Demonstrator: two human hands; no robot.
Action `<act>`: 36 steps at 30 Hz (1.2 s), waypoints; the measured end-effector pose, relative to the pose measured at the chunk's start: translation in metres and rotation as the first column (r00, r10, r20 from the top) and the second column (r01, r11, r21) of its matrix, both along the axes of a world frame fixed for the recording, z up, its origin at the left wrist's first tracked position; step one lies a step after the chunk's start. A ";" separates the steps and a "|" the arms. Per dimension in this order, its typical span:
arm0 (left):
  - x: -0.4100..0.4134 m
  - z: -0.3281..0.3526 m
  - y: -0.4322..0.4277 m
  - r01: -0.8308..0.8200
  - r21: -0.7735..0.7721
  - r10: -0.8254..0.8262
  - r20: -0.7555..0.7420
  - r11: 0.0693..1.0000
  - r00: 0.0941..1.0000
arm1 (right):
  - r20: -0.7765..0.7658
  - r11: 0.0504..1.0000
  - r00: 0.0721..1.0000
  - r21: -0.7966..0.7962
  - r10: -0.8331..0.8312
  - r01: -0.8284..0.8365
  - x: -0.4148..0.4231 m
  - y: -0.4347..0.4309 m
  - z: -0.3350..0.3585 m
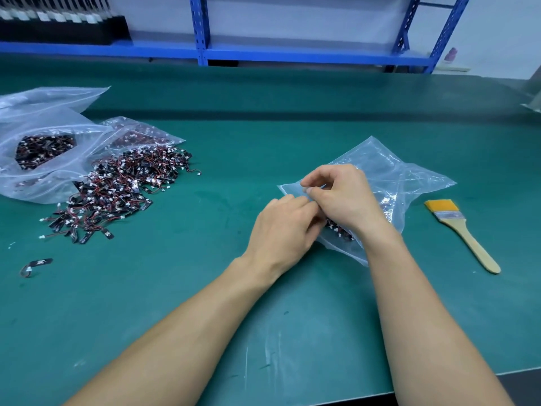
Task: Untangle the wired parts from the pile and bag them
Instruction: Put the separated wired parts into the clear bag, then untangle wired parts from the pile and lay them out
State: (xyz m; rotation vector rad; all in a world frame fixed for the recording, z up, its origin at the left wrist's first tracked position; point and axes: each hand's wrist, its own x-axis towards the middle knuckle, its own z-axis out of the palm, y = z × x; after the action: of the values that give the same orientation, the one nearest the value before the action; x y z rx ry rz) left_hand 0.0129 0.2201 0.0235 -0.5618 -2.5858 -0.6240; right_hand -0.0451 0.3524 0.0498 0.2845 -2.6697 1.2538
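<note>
Left hand and right hand pinch the mouth of a clear zip bag on the bench, wired parts inside. Holding the mouth wide should ease loading. The pile lies well to the left.

tangled black-red wired parts pile left; clear bag right, part-filled.

Looks like a small-parts assembly workshop. Wide green bench mat across the frame; blue steel shelving along the top; heap of tiny wired circuit parts at middle left, beside clear plastic bags stuffed with the same; wooden-handled brush at right.
</note>
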 end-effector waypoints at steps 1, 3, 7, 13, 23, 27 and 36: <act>-0.002 0.000 0.004 -0.004 -0.018 0.004 -0.020 1.000 1.000 | -0.002 1.000 1.000 0.003 -0.003 0.003 0.000 0.000 0.001; -0.002 -0.002 0.007 0.001 -0.063 -0.004 -0.060 0.998 0.998 | -0.017 1.000 1.000 0.019 -0.008 0.009 0.000 0.000 0.002; 0.003 -0.008 0.004 0.065 -0.106 -0.072 -0.063 0.992 0.995 | -0.034 0.999 0.999 0.019 -0.030 0.030 0.001 0.001 0.005; 0.001 -0.015 0.009 0.209 -0.147 -0.194 0.111 0.967 0.975 | -0.061 0.998 0.998 0.051 -0.031 0.034 0.006 -0.003 0.009; 0.002 -0.015 0.008 0.230 -0.234 -0.210 0.104 0.945 0.972 | 0.006 0.987 1.000 0.159 -0.028 0.026 0.009 -0.006 0.010; 0.007 -0.015 -0.001 0.246 -0.224 -0.231 0.091 0.943 0.969 | 0.127 0.957 0.992 0.285 0.016 -0.052 0.011 -0.006 0.011; 0.022 -0.006 -0.057 0.245 -0.143 -0.242 0.038 0.959 0.970 | 0.221 0.872 0.975 0.477 0.001 -0.109 0.011 -0.004 0.004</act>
State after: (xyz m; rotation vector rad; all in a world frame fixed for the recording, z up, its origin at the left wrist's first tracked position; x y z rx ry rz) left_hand 0.0350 0.1634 0.0178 -0.9379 -2.6176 -0.5200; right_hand -0.0339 0.3486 0.0533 0.3070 -3.1598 0.6232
